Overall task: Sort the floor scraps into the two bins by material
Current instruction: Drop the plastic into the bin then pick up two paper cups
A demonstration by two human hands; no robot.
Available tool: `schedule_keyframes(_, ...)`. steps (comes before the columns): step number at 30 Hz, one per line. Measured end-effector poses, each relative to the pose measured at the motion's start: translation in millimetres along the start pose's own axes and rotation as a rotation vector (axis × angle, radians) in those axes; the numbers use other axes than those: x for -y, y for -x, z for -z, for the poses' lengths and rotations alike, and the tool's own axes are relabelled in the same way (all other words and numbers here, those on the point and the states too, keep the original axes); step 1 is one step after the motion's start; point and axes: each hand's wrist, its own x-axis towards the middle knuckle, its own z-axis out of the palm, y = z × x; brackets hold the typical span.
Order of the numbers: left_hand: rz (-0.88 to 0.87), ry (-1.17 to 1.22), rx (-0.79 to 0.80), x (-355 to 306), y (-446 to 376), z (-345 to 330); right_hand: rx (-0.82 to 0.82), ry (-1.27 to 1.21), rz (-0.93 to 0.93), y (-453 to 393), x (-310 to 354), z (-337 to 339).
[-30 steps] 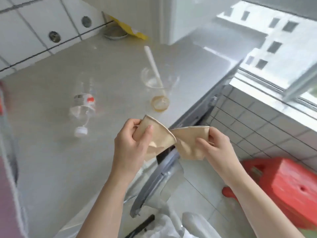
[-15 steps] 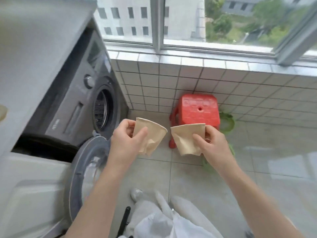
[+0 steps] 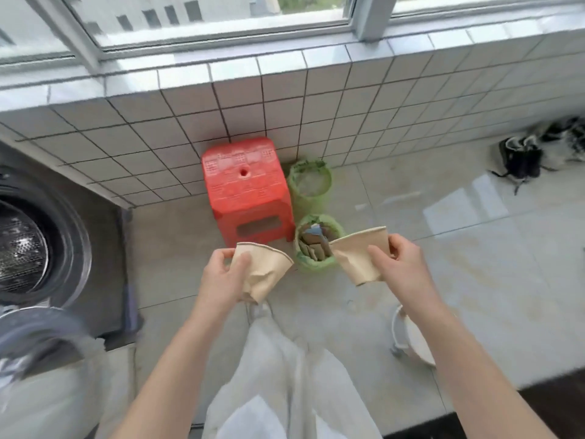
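Both grips full: left hand (image 3: pixel 221 280) pinches a crushed paper cup (image 3: pixel 262 270), right hand (image 3: pixel 402 267) another flattened cup (image 3: pixel 361 258). Carry step, imo. Near bin (image 3: pixel 316 264), w/ paper scraps, sits between the grips, just beyond; far bin (image 3: pixel 308 182) behind it. Next: bring both over the near bin & drop. Red stool (image 3: pixel 243 185) crowds the bins' left side.

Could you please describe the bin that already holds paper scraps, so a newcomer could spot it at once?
Find the red stool against the tiled wall. Two green-lined bins stand at its right side. The nearer bin, by the stool's front corner, holds brown paper scraps; the farther bin by the wall looks nearly empty.
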Motion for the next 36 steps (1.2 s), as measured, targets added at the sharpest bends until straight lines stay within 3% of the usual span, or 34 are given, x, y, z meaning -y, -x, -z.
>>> schedule_keyframes(4, 0.313, 0.085, 0.178, 10, -48, -60, -0.005, 0.023, -0.181, -57, -34, 5)
schedule_keyframes(10, 0.470, -0.026, 0.265, 34, -149, -130, -0.055, 0.071, -0.332, -148, -85, -13)
schedule_keyframes(24, 0.387, -0.558, 0.331, 160, -394, -278, 0.203, 0.500, -0.258, -377, -263, -127)
schedule_keyframes(28, 0.434, -0.588, 0.345, 213, -438, -306, 0.354, 0.607, -0.171, -418, -317, -167)
schedule_keyframes(36, 0.319, -0.572, 0.333, 262, -475, -338, 0.473, 0.635, -0.189, -448, -372, -203)
